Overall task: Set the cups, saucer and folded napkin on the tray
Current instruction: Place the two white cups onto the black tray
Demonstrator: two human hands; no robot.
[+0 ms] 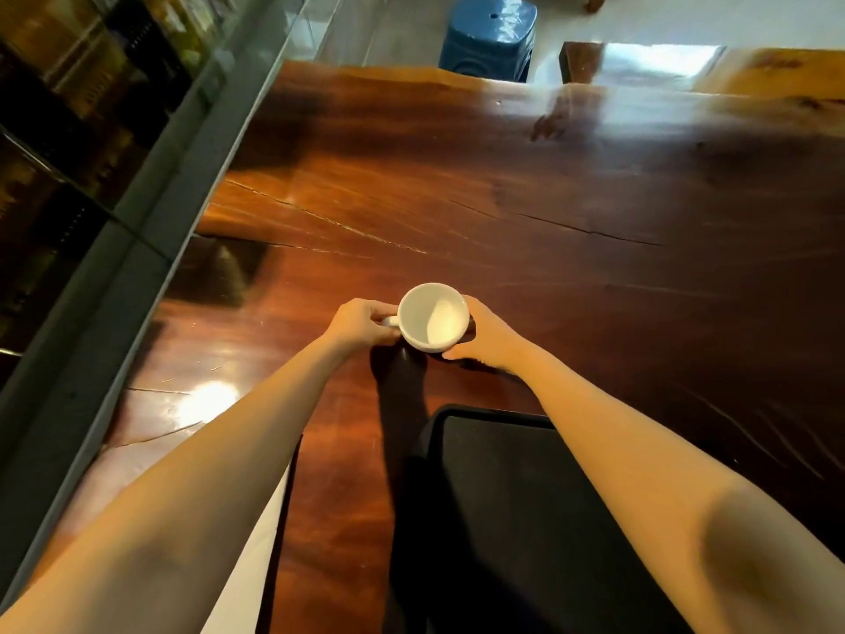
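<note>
A white empty cup [433, 317] is upright over the dark wooden table [503, 199], just beyond the tray. My left hand [361, 322] pinches its handle on the left side. My right hand [484, 334] cups its right wall. The black tray [503, 496] lies near me, below the cup, partly hidden by my right forearm. A white cloth, maybe the napkin [260, 551], shows under my left forearm at the table's near left. No saucer or second cup is in view.
A glass-fronted cabinet [91, 153] runs along the table's left edge. A blue stool [491, 36] stands on the floor past the far edge. A second wooden table [777, 75] is at the top right.
</note>
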